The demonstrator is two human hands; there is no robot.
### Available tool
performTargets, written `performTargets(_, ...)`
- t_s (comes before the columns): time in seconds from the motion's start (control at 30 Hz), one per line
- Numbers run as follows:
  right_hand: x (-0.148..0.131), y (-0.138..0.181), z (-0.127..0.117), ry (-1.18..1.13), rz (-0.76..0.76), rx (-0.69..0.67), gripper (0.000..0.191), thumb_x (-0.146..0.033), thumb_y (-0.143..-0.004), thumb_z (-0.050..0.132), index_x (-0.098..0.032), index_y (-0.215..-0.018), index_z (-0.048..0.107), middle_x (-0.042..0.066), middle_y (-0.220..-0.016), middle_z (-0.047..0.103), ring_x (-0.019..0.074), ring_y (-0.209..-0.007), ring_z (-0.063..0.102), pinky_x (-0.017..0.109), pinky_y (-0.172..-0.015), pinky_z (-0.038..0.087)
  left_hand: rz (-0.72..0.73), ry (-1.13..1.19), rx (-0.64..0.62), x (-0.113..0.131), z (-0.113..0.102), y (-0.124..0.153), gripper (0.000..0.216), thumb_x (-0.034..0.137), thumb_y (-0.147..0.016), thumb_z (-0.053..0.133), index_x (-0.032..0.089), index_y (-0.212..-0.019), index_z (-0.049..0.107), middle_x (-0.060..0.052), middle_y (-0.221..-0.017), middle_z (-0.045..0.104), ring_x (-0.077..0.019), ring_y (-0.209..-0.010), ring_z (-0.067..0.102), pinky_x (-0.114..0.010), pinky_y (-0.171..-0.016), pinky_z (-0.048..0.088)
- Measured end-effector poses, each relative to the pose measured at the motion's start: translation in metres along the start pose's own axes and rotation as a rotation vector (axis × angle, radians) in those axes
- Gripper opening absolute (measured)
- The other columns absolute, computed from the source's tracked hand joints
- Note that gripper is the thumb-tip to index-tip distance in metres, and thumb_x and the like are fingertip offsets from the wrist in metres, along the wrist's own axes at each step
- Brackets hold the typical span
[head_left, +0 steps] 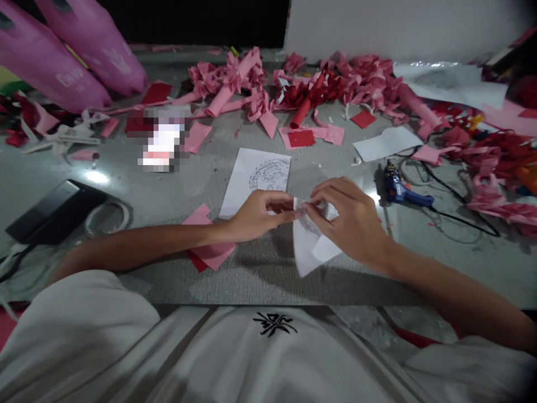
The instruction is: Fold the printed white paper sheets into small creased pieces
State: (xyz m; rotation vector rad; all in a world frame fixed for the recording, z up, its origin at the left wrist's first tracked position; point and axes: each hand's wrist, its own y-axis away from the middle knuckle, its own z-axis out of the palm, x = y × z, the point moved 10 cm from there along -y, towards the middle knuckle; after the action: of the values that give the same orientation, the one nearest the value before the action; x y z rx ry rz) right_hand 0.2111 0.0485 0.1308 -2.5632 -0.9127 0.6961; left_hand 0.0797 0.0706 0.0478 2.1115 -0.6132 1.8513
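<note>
My left hand (260,215) and my right hand (350,219) meet over the middle of the grey table (260,274). Both pinch the top edge of a folded white paper (310,246), which hangs down between them, its lower part resting on the table. Each hand's fingers are closed on the paper. A white sheet with a round printed line drawing (255,174) lies flat just behind my left hand. Pink and red paper pieces (210,252) lie under my left wrist.
A blue glue gun (400,190) with a black cord lies to the right. A tape roll (107,218) and a black box (50,210) sit at the left. Heaps of pink and red paper scraps (327,84) cover the back. Pink bags (71,50) stand at the far left.
</note>
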Motion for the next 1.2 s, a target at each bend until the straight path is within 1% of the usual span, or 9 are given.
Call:
performTargets(0.1, -0.005, -0.008, 0.003, -0.055, 0.095, -0.085, 0.014, -0.024, -0.099, 0.066, -0.02, -0.087, 0.066, 0.004, -0.081, 0.071, 0.0189, -0.072, 0.065, 0.033, -0.069, 0.047, -0.046, 0.081, 0.062, -0.004, -0.009, -0.001, 0.038, 0.052, -0.093, 0.076, 0.015, -0.088, 0.078, -0.002, -0.074, 0.068, -0.0104, -0.065, 0.058, -0.022, -0.057, 0.042)
performTargets(0.23, 0.014, -0.019, 0.021, -0.248, 0.239, -0.253, 0.014, -0.027, -0.101, 0.062, -0.02, -0.098, 0.074, 0.002, -0.08, 0.074, 0.0158, -0.066, 0.065, 0.031, -0.067, 0.046, -0.036, 0.075, 0.105, -0.007, -0.019, -0.003, 0.028, 0.043, -0.09, 0.078, 0.015, -0.088, 0.078, -0.001, -0.075, 0.069, -0.0099, -0.065, 0.056, -0.023, -0.059, 0.038)
performTargets(0.33, 0.032, -0.025, 0.038, -0.436, 0.326, -0.327, 0.017, -0.03, -0.099, 0.063, -0.02, -0.097, 0.076, 0.001, -0.073, 0.072, 0.0149, -0.061, 0.064, 0.031, -0.065, 0.047, -0.035, 0.044, 0.092, -0.01, -0.021, -0.006, 0.023, 0.038, -0.091, 0.075, 0.015, -0.09, 0.08, -0.002, -0.077, 0.07, -0.0107, -0.067, 0.056, -0.023, -0.06, 0.038)
performTargets(0.47, 0.041, -0.028, 0.056, -0.574, 0.349, -0.359, 0.017, -0.033, -0.095, 0.067, -0.019, -0.091, 0.075, 0.001, -0.075, 0.071, 0.0141, -0.06, 0.064, 0.031, -0.063, 0.047, -0.049, 0.017, 0.076, -0.014, -0.021, -0.008, 0.02, 0.035, -0.091, 0.073, 0.016, -0.087, 0.079, -0.001, -0.075, 0.068, -0.011, -0.066, 0.055, -0.024, -0.06, 0.036)
performTargets(0.73, 0.042, -0.026, 0.073, -0.57, 0.332, -0.412, 0.017, -0.032, -0.095, 0.066, -0.019, -0.089, 0.075, 0.001, -0.071, 0.07, 0.0147, -0.062, 0.063, 0.03, -0.061, 0.046, -0.019, -0.045, 0.043, -0.014, -0.019, -0.01, 0.026, 0.033, -0.094, 0.068, 0.015, -0.076, 0.074, 0.003, -0.062, 0.05, -0.0091, -0.058, 0.042, -0.025, -0.054, 0.026)
performTargets(0.83, 0.041, -0.027, 0.076, -0.559, 0.314, -0.397, 0.016, -0.03, -0.093, 0.066, -0.019, -0.086, 0.074, 0.002, -0.075, 0.072, 0.0149, -0.065, 0.064, 0.03, -0.062, 0.047, 0.035, -0.098, 0.03, -0.014, -0.018, -0.011, 0.034, 0.035, -0.096, 0.066, 0.015, -0.068, 0.07, 0.003, -0.059, 0.046, -0.0087, -0.057, 0.039, -0.025, -0.054, 0.025)
performTargets(1.0, 0.044, -0.024, 0.086, -0.677, 0.387, -0.385, 0.016, -0.03, -0.092, 0.067, -0.019, -0.081, 0.072, 0.0, -0.066, 0.066, 0.0133, -0.056, 0.059, 0.028, -0.054, 0.045, 0.103, -0.107, 0.085, -0.01, -0.022, -0.011, 0.034, 0.036, -0.096, 0.067, 0.015, -0.07, 0.071, 0.001, -0.061, 0.054, -0.0095, -0.058, 0.044, -0.025, -0.053, 0.031)
performTargets(1.17, 0.091, -0.034, 0.057, -0.662, 0.542, -0.048, 0.02, -0.031, -0.089, 0.074, -0.02, -0.074, 0.066, 0.0, -0.06, 0.063, 0.0123, -0.05, 0.058, 0.027, -0.049, 0.049, 0.104, -0.109, 0.16, -0.009, -0.031, -0.004, 0.031, 0.039, -0.096, 0.069, 0.014, -0.079, 0.077, -0.002, -0.071, 0.068, -0.0111, -0.063, 0.055, -0.024, -0.055, 0.038)
performTargets(1.2, 0.099, -0.034, 0.053, -0.66, 0.561, -0.029, 0.022, -0.034, -0.088, 0.076, -0.02, -0.074, 0.067, 0.001, -0.062, 0.064, 0.0127, -0.051, 0.059, 0.027, -0.048, 0.05, 0.1, -0.118, 0.172, -0.01, -0.033, -0.004, 0.031, 0.04, -0.096, 0.069, 0.014, -0.081, 0.078, -0.003, -0.074, 0.071, -0.0114, -0.065, 0.057, -0.024, -0.057, 0.04)
